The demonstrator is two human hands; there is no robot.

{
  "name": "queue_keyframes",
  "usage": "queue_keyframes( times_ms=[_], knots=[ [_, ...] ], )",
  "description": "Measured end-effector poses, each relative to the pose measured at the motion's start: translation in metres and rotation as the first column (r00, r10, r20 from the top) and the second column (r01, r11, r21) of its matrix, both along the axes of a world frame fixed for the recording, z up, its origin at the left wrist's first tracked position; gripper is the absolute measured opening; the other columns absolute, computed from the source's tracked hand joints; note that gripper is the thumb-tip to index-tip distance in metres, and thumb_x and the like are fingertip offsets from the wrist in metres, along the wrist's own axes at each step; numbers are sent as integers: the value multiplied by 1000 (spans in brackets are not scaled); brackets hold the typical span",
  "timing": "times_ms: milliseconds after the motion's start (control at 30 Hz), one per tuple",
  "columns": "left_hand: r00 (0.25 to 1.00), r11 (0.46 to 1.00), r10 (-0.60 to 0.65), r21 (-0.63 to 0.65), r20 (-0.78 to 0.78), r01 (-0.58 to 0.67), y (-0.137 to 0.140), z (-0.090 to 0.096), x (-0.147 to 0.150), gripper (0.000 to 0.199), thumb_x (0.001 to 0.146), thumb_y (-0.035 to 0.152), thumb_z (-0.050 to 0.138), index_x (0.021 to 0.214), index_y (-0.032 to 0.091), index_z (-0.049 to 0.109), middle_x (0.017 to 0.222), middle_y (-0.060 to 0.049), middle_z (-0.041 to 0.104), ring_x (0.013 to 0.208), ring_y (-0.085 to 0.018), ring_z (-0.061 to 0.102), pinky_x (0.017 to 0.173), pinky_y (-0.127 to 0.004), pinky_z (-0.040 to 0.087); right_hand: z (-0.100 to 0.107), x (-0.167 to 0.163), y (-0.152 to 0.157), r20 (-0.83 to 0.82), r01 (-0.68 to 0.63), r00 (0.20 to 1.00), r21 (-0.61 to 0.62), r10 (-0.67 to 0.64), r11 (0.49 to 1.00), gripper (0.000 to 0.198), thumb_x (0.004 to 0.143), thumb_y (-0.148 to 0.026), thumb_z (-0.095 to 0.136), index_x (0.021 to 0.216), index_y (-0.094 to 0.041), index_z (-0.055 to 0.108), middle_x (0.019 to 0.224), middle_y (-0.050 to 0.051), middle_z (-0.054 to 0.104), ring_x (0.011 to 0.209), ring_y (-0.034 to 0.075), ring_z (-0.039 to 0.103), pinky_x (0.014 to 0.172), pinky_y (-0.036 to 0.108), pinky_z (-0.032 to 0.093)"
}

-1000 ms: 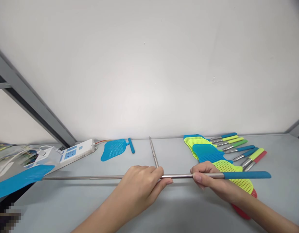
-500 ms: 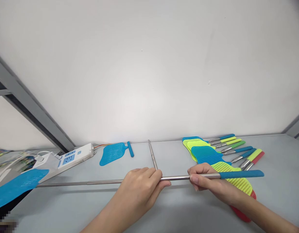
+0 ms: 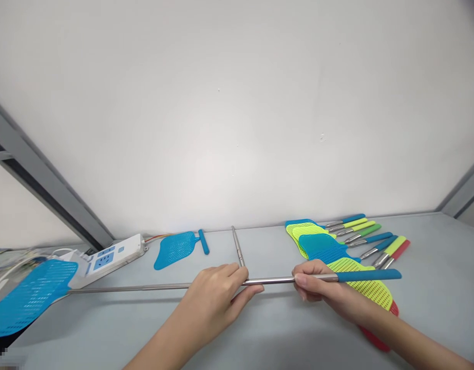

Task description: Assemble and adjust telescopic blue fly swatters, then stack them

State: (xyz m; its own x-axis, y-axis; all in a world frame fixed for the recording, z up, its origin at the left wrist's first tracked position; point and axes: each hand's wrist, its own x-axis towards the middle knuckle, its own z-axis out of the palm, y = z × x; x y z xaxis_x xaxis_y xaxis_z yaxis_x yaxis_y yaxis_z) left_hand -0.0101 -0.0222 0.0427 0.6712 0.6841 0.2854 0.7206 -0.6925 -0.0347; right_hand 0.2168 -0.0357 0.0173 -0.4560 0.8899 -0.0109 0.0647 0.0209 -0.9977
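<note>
A long fly swatter with a blue head (image 3: pixel 32 295), an extended metal rod (image 3: pixel 148 287) and a blue grip (image 3: pixel 370 275) lies across my front. My left hand (image 3: pixel 221 290) is closed around the middle of the rod. Near the grip, my right hand (image 3: pixel 311 280) pinches the rod between thumb and fingers. Behind my left hand a loose metal telescopic rod (image 3: pixel 237 245) lies on the grey table (image 3: pixel 260 329). Farther left are a detached blue swatter head (image 3: pixel 175 249) and a short blue grip (image 3: pixel 203 242).
Several collapsed fly swatters with yellow, blue, green and red parts overlap at the right; a yellow swatter head (image 3: pixel 370 288) lies partly under my right arm. A white power strip (image 3: pixel 115 259) with cables stands at the left. The white wall (image 3: pixel 237 128) rises behind the table.
The view has shifted slightly. The swatter's blue head has come closer to my left hand and turned to show more of its face; the swatter looks a little shorter. Both hands keep their holds.
</note>
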Motion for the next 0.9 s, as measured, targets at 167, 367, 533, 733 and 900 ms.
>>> queue_keyframes(
  times_ms=[167, 367, 533, 733, 900],
  knots=[
    [1000, 1000, -9, -6, 8, 9, 2, -1, 0, 31, 85, 39, 32, 62, 19, 39, 55, 4, 44, 46, -9, 40, 44, -22, 21, -10, 0, 4, -142, 14, 990, -39, -19, 999, 37, 78, -34, 44, 48, -16, 32, 47, -5, 25, 46, 8, 21, 46, 25, 14],
    [1000, 999, 2, 32, 0, -2, 6, -4, -4, 32, 85, 40, 33, 61, 19, 39, 53, 4, 43, 46, -9, 39, 44, -22, 20, -15, 1, 8, -247, 37, 968, -66, -52, 997, 37, 77, -31, 44, 49, -17, 25, 48, -5, 21, 44, 7, 17, 45, 26, 10],
    [1000, 999, 17, 42, 4, -17, 9, -1, -6, 32, 84, 40, 34, 61, 18, 38, 52, 4, 43, 47, -9, 39, 45, -22, 21, -14, 3, 8, -284, 71, 954, -94, -95, 993, 39, 75, -29, 46, 47, -18, 22, 47, -5, 20, 44, 7, 14, 45, 26, 9],
    [998, 998, 56, 9, 18, -56, 12, 2, -9, 32, 85, 40, 32, 62, 18, 40, 55, 4, 44, 49, -9, 41, 46, -21, 22, -20, 8, 13, -393, 237, 874, -168, -285, 957, 41, 69, -27, 52, 45, -19, 20, 46, -6, 16, 42, 6, 13, 43, 26, 8],
    [997, 997, 73, 16, 25, -73, 17, 0, -10, 34, 85, 42, 32, 60, 18, 39, 53, 5, 44, 47, -9, 39, 45, -21, 19, -24, 10, 15, -416, 313, 840, -154, -349, 937, 41, 67, -26, 53, 43, -18, 20, 44, -6, 15, 41, 6, 15, 42, 26, 8]
  ],
)
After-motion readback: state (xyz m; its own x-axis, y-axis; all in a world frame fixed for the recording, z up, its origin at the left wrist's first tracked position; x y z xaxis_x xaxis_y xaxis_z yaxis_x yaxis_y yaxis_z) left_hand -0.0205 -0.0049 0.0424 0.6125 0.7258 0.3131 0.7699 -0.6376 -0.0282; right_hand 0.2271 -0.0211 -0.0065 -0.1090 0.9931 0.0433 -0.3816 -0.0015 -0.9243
